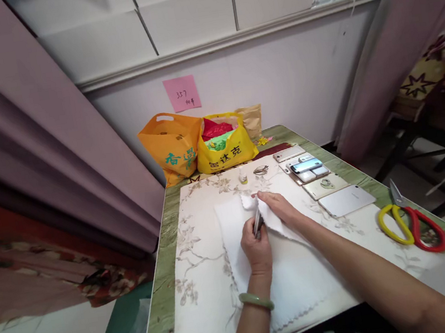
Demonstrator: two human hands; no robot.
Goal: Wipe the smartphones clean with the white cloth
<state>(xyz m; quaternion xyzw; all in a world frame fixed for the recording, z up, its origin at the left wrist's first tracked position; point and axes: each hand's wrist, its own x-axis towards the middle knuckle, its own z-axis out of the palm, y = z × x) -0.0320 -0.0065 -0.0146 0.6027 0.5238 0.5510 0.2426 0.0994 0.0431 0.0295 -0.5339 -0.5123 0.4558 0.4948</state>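
Note:
My left hand (255, 247), below a green bangle, is closed around a slim grey-and-dark object (258, 221) seen edge-on, which looks like a phone. A white cloth (296, 290) with a scalloped edge lies across the table in front of me. Its far corner is lifted, and my right hand (276, 204) pinches it against the upper part of the slim object. Folds of the cloth and my fingers hide much of that object. Beyond my hands are a small bottle (243, 175) and a thin wire-like item (261, 170).
Several phones (347, 201) lie along the table's right side. Scissors (411, 226) with yellow and red handles rest at the right edge. An orange bag (172, 146) and a yellow bag (226, 152) stand at the back, beside a brown paper packet (252, 119).

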